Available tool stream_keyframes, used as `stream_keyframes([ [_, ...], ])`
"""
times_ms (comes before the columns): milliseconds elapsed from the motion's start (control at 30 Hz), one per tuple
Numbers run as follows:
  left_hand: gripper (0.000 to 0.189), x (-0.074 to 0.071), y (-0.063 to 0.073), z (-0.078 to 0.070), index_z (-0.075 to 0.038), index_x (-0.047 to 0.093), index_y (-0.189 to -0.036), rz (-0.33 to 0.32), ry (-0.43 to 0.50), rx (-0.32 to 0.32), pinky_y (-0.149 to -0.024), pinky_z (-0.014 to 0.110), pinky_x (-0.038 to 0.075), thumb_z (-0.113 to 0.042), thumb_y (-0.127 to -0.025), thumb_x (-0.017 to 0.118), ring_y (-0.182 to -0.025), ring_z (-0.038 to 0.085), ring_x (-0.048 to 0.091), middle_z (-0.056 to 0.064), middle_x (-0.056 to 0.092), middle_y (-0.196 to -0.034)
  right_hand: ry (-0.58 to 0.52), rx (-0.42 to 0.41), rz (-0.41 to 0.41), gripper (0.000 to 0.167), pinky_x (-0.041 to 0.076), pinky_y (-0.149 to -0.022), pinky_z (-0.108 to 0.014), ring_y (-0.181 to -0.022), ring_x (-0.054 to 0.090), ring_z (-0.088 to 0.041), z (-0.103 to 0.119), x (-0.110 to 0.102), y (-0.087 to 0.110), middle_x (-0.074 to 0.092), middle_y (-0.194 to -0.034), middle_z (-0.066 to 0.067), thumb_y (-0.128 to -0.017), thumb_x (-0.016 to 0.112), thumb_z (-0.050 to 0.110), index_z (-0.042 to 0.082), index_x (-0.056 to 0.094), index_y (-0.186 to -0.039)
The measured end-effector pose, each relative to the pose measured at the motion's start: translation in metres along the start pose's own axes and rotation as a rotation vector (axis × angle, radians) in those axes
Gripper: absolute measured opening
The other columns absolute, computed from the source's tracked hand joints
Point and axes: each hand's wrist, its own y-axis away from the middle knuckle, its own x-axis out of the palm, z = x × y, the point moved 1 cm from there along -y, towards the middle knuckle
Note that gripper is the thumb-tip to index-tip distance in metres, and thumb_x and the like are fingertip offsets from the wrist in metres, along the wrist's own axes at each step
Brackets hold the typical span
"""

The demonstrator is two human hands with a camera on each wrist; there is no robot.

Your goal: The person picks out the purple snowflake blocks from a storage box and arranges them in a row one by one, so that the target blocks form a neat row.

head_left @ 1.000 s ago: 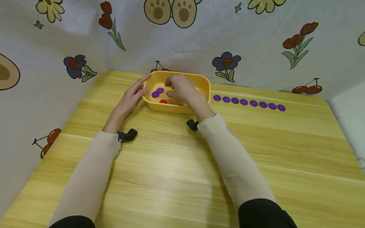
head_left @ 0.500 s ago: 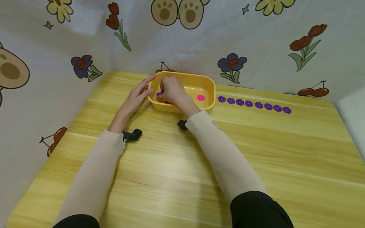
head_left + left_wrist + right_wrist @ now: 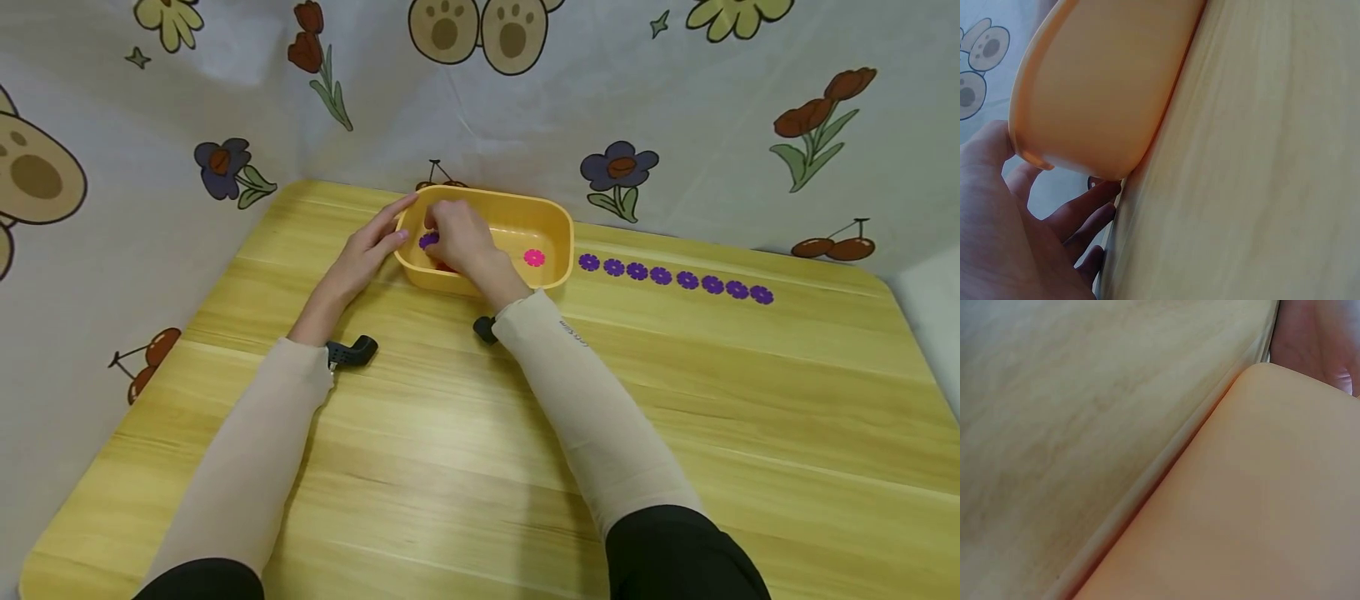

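Observation:
A yellow plastic basket stands at the back of the table. My left hand rests at its left end, thumb and forefinger touching the rim; in the left wrist view the other fingers lie loosely by the end wall. My right hand reaches down inside with bent fingers, beside a purple flower-shaped piece. The fingertips are hidden, so whether they pinch anything does not show. A red piece peeks out below this hand. Toward the basket's right end lies a pink flower-shaped piece.
Several purple flower-shaped pieces form a row on the wooden table, running right from the basket. Behind the table hangs a patterned cloth. The outer basket wall fills much of the right wrist view.
My right hand has moved left inside the basket, uncovering the pink piece and now partly covering the purple and red ones. The left hand keeps its place at the rim. The head view has shifted slightly.

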Motion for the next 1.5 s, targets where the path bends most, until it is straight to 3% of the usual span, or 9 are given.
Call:
stream_keyframes([
  [333, 0.055, 0.000, -0.001, -0.001, -0.022, 0.039, -0.165, -0.008, -0.018, 0.002, -0.130, 0.052, 0.026, -0.020, -0.112, 0.052, -0.157, 0.034, 0.035, 0.001, 0.033, -0.173, 0.056, -0.074, -0.005, 0.018, 0.056, -0.086, -0.036, -0.090, 0.061, -0.024, -0.001, -0.003, 0.001, 0.070, -0.102, -0.005, -0.096, 0.077, 0.019, 0.008, 0.072, -0.109],
  [567, 0.054, 0.000, -0.011, 0.030, -0.038, 0.039, -0.164, -0.020, -0.033, 0.023, -0.130, 0.050, 0.028, -0.028, -0.112, 0.051, -0.156, 0.029, 0.037, -0.009, 0.034, -0.172, -0.004, -0.094, -0.023, 0.020, 0.054, -0.081, -0.032, -0.088, 0.059, -0.021, -0.008, -0.017, 0.017, 0.068, -0.099, -0.004, -0.096, 0.077, 0.023, 0.008, 0.070, -0.106],
  [733, 0.055, 0.000, -0.004, 0.010, -0.024, 0.038, -0.165, -0.012, -0.024, 0.006, -0.130, 0.052, 0.025, -0.019, -0.112, 0.050, -0.157, 0.036, 0.034, 0.001, 0.031, -0.173, -0.066, -0.139, -0.051, 0.022, 0.052, -0.081, -0.031, -0.087, 0.059, -0.020, -0.014, -0.030, 0.032, 0.068, -0.095, -0.003, -0.093, 0.081, 0.023, 0.008, 0.068, -0.101],
  [867, 0.055, 0.001, 0.000, 0.001, -0.020, 0.038, -0.165, -0.012, -0.020, 0.011, -0.130, 0.051, 0.026, -0.017, -0.112, 0.050, -0.157, 0.036, 0.034, 0.002, 0.031, -0.174, -0.134, -0.162, -0.082, 0.022, 0.055, -0.086, -0.033, -0.092, 0.065, -0.024, -0.023, -0.036, 0.045, 0.070, -0.098, -0.005, -0.091, 0.084, 0.018, 0.006, 0.068, -0.101],
  [1133, 0.055, 0.002, 0.001, -0.003, -0.019, 0.038, -0.165, -0.015, -0.031, 0.012, -0.131, 0.051, 0.023, -0.017, -0.111, 0.051, -0.158, 0.036, 0.032, 0.002, 0.030, -0.174, -0.259, -0.163, -0.175, 0.022, 0.060, -0.091, -0.036, -0.097, 0.071, -0.028, -0.046, -0.035, 0.067, 0.074, -0.100, -0.008, -0.089, 0.085, 0.015, 0.004, 0.071, -0.102],
  [1500, 0.056, 0.003, 0.002, -0.002, -0.025, 0.036, -0.166, -0.017, -0.044, -0.013, -0.133, 0.051, 0.018, -0.021, -0.112, 0.050, -0.161, 0.033, 0.026, -0.003, 0.028, -0.175, -0.293, -0.191, -0.212, 0.017, 0.061, -0.094, -0.042, -0.099, 0.072, -0.028, -0.064, -0.048, 0.083, 0.075, -0.102, -0.009, -0.092, 0.081, 0.015, 0.004, 0.073, -0.103],
])
